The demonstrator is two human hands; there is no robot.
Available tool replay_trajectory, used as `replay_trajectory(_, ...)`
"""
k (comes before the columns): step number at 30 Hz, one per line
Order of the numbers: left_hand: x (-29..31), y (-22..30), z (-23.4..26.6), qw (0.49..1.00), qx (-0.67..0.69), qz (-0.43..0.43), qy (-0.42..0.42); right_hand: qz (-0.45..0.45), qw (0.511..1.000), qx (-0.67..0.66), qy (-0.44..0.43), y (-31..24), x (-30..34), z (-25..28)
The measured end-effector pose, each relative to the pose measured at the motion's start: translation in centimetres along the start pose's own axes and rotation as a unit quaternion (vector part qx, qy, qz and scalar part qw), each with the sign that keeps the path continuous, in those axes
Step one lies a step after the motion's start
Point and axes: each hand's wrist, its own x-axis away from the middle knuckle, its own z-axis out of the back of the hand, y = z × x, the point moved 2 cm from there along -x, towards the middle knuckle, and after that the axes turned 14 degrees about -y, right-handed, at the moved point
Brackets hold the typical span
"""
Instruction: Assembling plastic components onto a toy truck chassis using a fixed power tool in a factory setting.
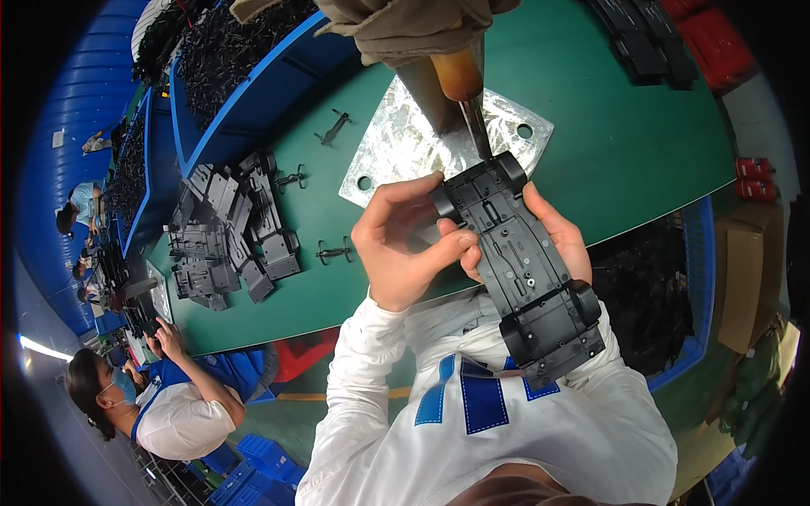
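Both my hands hold a black plastic toy car chassis [516, 261], underside up, with black wheels at both ends. My left hand [403, 244] grips its left side near the far wheels, thumb and fingers pinching the edge. My right hand [558, 229] cradles it from beneath on the right, and only its fingers show. A hanging screwdriver [462, 84] with an amber handle comes down from the top. Its metal bit meets the far end of the chassis. Beige cloth [405, 25] covers the tool's upper part.
A silver metal plate [396, 152] with holes lies on the green table [624, 135]. A pile of black chassis parts [224, 240] and small axles [334, 250] lie to the left. Blue bins of black parts [245, 59] stand at the back left, a blue crate [654, 295] at the right. A seated co-worker [169, 405] is at lower left.
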Motion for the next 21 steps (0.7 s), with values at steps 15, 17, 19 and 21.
replay_trajectory(15, -0.14, 0.19, -0.06, 1.0, -0.007, -0.005, 0.01, 0.005, 1.0, 0.012, -0.006, -0.14, -0.04, 0.02)
replay_trajectory(17, -0.16, 0.14, -0.06, 1.0, -0.004, -0.011, 0.009, 0.005, 1.0, -0.003, -0.005, -0.09, -0.06, -0.05)
replay_trajectory(19, -0.14, 0.33, -0.11, 1.0, 0.0, -0.009, 0.006, 0.006, 1.0, -0.01, -0.003, -0.02, -0.06, -0.14)
replay_trajectory(21, -0.16, 0.34, -0.14, 1.0, 0.003, -0.006, 0.004, 0.007, 1.0, -0.016, -0.001, 0.01, -0.08, -0.16)
